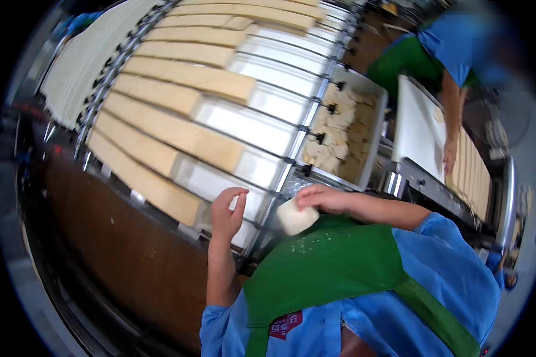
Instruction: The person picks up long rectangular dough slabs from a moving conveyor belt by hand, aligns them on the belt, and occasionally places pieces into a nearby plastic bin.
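My right hand (323, 197) holds a small white block (296, 218) just above my green apron (327, 268). My left hand (227, 212) hovers with curled, parted fingers at the near end of a white tray (220, 181) on the conveyor, and nothing shows in it. Long pale tan slabs (173, 134) lie in the left parts of the trays. Both forearms rise from blue sleeves at the bottom.
A white bin (380, 128) of broken pale pieces stands beyond my right hand. Metal rails (307, 128) edge the conveyor. At upper right a co-worker in blue and green rests a hand (449, 156) on more tan slabs beside a white board (420, 128). Brown floor lies left.
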`<state>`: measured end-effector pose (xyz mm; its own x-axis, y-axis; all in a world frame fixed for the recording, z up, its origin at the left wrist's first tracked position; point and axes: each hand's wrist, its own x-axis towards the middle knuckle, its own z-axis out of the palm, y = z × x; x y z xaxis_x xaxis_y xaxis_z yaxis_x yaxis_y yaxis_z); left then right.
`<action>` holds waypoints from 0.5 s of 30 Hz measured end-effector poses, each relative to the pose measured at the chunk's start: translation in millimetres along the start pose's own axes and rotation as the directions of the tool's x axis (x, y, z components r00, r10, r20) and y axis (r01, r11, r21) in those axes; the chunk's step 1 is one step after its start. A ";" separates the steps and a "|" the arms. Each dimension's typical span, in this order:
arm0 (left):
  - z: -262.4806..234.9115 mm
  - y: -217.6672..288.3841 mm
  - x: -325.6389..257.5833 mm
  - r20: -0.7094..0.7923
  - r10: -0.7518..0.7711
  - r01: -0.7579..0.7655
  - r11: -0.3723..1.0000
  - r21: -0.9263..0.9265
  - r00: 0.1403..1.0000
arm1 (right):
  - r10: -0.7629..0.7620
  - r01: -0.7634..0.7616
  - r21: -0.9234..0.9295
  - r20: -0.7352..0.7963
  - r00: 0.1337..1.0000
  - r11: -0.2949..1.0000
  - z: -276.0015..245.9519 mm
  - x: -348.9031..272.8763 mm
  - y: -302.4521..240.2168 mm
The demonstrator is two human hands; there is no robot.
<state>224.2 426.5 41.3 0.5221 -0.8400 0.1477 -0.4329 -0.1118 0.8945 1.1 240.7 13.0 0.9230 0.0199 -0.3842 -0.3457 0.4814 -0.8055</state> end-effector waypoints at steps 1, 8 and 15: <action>15.3 8.2 -0.9 0.013 -0.003 0.004 0.998 -0.057 1.000 | 0.029 -0.019 0.101 -0.090 0.995 0.995 -18.7 -24.2 8.2; 107.3 48.1 45.8 0.254 0.115 -0.089 0.990 -0.113 0.960 | -0.050 0.422 0.304 -0.759 0.649 0.854 -79.4 -155.0 73.8; 208.8 86.7 79.7 0.432 0.093 -0.092 0.996 -0.023 0.897 | -0.184 0.619 0.039 -0.939 0.292 0.784 -133.5 -228.3 124.3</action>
<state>74.9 238.9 42.5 0.1112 -0.9932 0.0332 -0.4620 -0.0221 0.8866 -275.2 179.1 -59.7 0.1747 -0.9051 -0.3878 0.3071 0.4243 -0.8519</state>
